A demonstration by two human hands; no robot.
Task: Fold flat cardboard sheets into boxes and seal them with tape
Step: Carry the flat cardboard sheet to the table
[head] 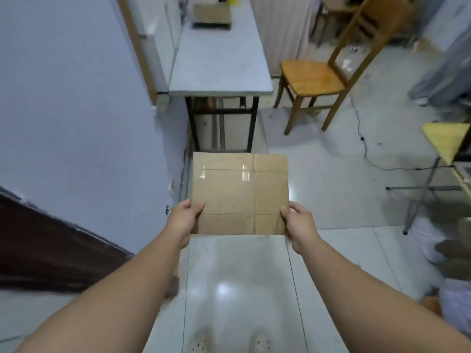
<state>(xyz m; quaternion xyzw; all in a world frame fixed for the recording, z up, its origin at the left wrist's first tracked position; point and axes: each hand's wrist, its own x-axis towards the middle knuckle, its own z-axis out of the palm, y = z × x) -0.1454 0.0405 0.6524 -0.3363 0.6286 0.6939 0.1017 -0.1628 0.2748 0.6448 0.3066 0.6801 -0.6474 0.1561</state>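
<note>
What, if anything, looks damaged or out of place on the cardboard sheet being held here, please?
The cardboard sheet, gripped by the left hand and right hand, looks reused: glossy tape already runs across its upper part, and the crease near its lower right is wrinkled.

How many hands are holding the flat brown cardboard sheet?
2. The left hand grips the left edge of the flat brown cardboard sheet; the right hand grips its right edge. No other hand is in view.
</note>
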